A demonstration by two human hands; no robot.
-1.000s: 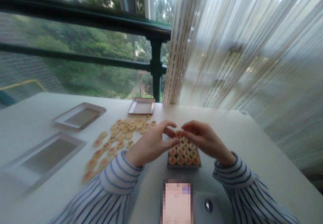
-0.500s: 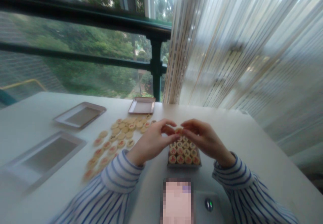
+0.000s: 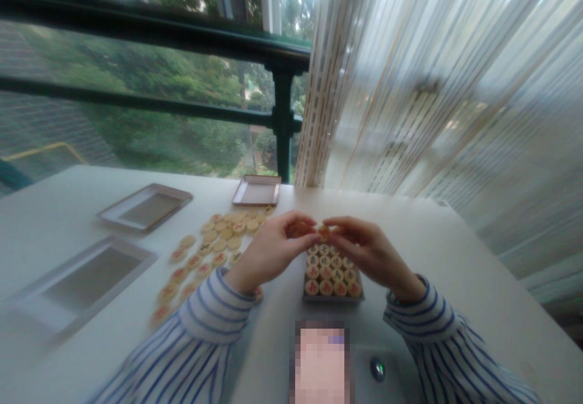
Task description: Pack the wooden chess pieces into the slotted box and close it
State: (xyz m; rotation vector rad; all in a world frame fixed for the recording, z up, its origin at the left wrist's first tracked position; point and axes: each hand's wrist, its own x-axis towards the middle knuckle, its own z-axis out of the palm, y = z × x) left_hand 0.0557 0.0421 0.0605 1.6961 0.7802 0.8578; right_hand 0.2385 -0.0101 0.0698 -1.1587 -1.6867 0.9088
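Note:
Between my two hands, over the far part of a shallow box [image 3: 334, 299], is a round wooden xiangqi piece [image 3: 323, 232] with a red mark. My left hand [image 3: 282, 243] pinches it from the left with thumb and fingertips. From the right, the fingertips of my right hand [image 3: 367, 246] close on the same piece. Rows of xiangqi pieces [image 3: 325, 272] with red and dark characters lie face up in the near part of the box. My hands partly cover its far rows. Loose xiangqi pieces [image 3: 220, 244] are spread beside my left hand, some under the forearm's line of sight.
On the white table [image 3: 401, 215], a small tray [image 3: 257, 203] stands at the back and two more trays lie left, one farther [image 3: 144, 229] and one nearer [image 3: 107, 243]. A blurred-out phone-like rectangle [image 3: 322, 367] and a small dark shiny object [image 3: 378, 369] are in front.
My left hand has moved slightly up and right, its fingertips closing onto the piece. The piece has risen a little. My right hand has barely moved.

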